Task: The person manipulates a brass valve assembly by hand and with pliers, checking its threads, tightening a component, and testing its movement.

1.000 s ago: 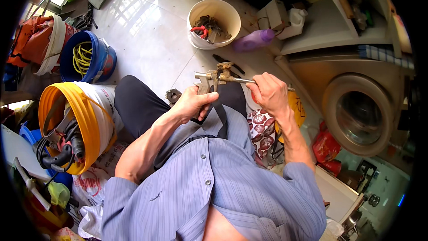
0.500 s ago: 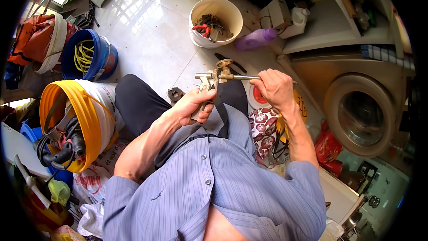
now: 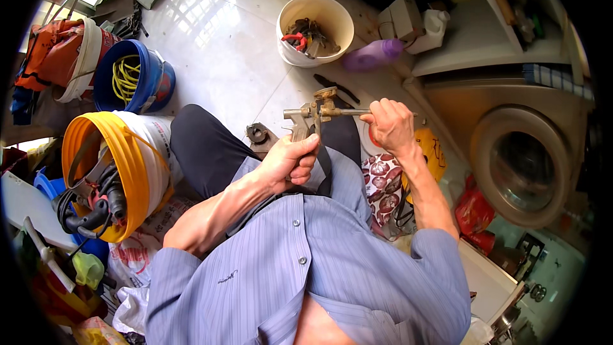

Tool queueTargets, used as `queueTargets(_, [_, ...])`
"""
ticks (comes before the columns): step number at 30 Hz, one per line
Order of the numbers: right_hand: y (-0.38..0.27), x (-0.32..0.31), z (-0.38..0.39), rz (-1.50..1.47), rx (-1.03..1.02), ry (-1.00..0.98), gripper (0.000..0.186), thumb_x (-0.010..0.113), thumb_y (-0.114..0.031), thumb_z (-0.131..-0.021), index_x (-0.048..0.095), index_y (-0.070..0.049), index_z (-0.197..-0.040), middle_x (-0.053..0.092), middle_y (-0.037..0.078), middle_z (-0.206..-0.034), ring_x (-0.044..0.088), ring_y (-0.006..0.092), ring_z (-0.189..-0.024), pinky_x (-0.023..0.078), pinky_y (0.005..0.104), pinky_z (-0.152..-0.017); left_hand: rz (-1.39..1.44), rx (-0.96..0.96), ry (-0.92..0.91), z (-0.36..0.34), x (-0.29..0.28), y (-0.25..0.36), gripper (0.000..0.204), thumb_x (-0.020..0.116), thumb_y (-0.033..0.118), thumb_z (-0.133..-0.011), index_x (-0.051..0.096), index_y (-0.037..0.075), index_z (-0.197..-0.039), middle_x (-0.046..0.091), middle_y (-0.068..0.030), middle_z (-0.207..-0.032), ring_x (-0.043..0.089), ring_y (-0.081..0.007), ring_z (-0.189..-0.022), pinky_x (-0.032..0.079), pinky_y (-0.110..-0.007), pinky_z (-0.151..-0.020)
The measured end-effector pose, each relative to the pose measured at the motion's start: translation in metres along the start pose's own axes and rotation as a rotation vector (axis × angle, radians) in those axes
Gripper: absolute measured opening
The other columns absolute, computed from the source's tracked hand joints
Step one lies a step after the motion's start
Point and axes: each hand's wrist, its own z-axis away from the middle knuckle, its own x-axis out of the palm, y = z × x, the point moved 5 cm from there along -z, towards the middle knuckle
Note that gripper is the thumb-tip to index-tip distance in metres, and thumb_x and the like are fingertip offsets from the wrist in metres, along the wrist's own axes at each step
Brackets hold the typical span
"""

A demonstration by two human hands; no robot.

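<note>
- Two hands are holding one metal tool [image 3: 297, 129] over the lap, near the middle of the floor [image 3: 223, 57].
- The left hand [image 3: 294, 163] is gripping the flat handle, with its fingers curling round and its thumb pointing up.
- The right hand [image 3: 391, 126] is gripping one thin rod [image 3: 351, 112], with its fingers closing round it near the right end.
- One round knob [image 3: 325, 92] is sticking up from the tool.
- One pair of black pliers [image 3: 336, 87] is lying on the floor, just past the tool.
- One round metal part [image 3: 258, 133] is resting beside the left knee.
- One cream bucket [image 3: 340, 20] is standing near the floor's right edge, holding many small tools; I cannot count them.
- One purple bottle [image 3: 373, 55] is sitting just beside it.
- Along the floor's left edge, one blue bucket [image 3: 152, 76] is holding yellow cord [image 3: 126, 83].
- One yellow bucket [image 3: 131, 176] is tilting near it, with one drill [image 3: 117, 201] showing inside.
- One washing machine [image 3: 517, 160] is standing on the right.
</note>
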Motion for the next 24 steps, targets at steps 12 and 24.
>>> queueTargets(12, [-0.015, -0.007, -0.015, -0.26, 0.034, 0.061, 0.034, 0.077, -0.037, -0.086, 0.067, -0.006, -0.095, 0.063, 0.009, -0.087, 0.06, 0.0294, -0.086, 0.045, 0.0428, -0.079, -0.37, 0.18, 0.13, 0.01, -0.01, 0.01, 0.028, 0.071, 0.027, -0.098, 0.053, 0.009, -0.086, 0.044, 0.0014, -0.059, 0.039, -0.0092, -0.042, 0.031, -0.027, -0.039])
queueTargets(24, [-0.097, 0.024, -0.004, -1.125, 0.506, 0.009, 0.024, 0.074, -0.018, -0.094, 0.067, 0.002, -0.105, 0.067, 0.014, -0.09, 0.065, 0.0212, -0.076, 0.052, 0.0348, -0.07, -0.427, 0.425, 0.018, 0.004, 0.009, 0.021, 0.069, 0.053, 0.074, -0.094, 0.055, 0.006, -0.103, 0.049, -0.0032, -0.058, 0.045, -0.0101, -0.043, 0.036, -0.025, -0.04])
